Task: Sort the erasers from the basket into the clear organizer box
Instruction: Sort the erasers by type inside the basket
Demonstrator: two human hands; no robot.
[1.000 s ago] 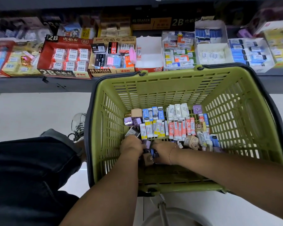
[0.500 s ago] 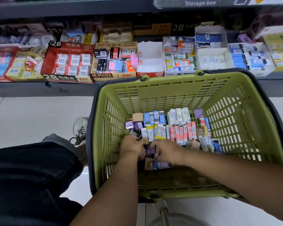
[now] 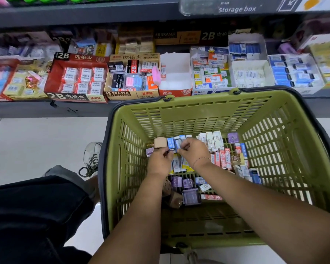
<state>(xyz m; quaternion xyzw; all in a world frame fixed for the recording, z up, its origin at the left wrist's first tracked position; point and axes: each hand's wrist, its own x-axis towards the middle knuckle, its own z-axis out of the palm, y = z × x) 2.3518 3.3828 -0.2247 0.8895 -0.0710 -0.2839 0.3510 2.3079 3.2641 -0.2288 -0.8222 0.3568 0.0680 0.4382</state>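
A green plastic basket stands on the floor with several packaged erasers on its bottom. Blue-and-white erasers stand in the far row beside a tan box. White erasers and red-and-white erasers lie to their right. Purple erasers lie nearer me. Both hands reach into the basket at the blue row. My left hand has curled fingers at the lower end of a blue eraser. My right hand pinches the neighbouring blue-and-white eraser. A clear box labelled "Storage box" sits on the upper shelf.
A low shelf behind the basket carries open display cartons of erasers, one white carton nearly bare. My knee in dark trousers and a shoe are left of the basket on the pale tiled floor.
Both hands left the purple erasers near me and moved forward to the far blue-and-white row. The purple erasers now lie uncovered. The view shifted upward, showing the clear box.
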